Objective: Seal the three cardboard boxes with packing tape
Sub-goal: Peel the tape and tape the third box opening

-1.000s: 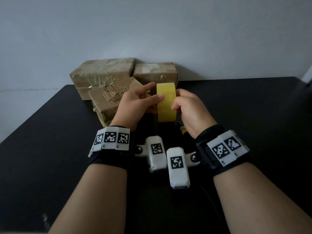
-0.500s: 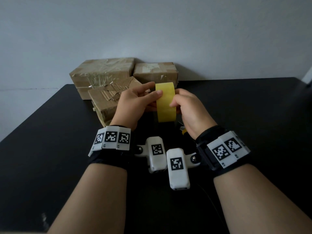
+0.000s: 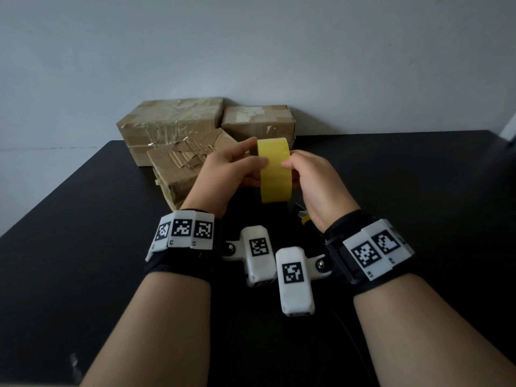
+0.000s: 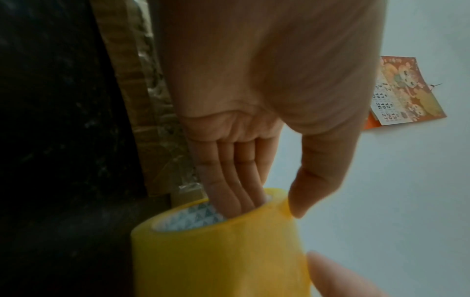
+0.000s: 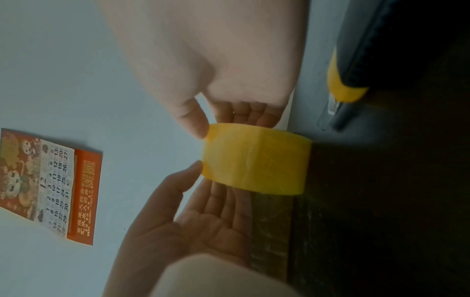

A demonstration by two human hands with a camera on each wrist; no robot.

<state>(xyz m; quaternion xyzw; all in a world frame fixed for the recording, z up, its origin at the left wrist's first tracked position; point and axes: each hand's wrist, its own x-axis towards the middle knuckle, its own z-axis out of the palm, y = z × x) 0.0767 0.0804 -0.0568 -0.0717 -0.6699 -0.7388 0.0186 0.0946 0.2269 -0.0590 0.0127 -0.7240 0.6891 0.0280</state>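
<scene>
A yellow packing tape roll (image 3: pixel 275 171) stands on edge above the black table, held between both hands. My left hand (image 3: pixel 251 160) has its fingers inside the core (image 4: pixel 188 219) and its thumb on the outer face. My right hand (image 3: pixel 293 169) grips the other side, with the thumb (image 5: pixel 193 122) on the tape face and the fingers behind the roll (image 5: pixel 257 160). Three cardboard boxes stand beyond the hands: a large one at the back left (image 3: pixel 170 121), a smaller one at the back right (image 3: pixel 258 121), and a torn one in front (image 3: pixel 173 171), beside my left hand.
A yellow and black utility knife (image 3: pixel 304 217) lies on the black table (image 3: pixel 83 233) under my right wrist, also visible in the right wrist view (image 5: pixel 343 86). A wall calendar (image 5: pixel 45 184) hangs on the pale wall behind the boxes.
The roll stays in nearly the same place. Both thumbs have slid a little over its outer face, and the roll has turned slightly between the hands.
</scene>
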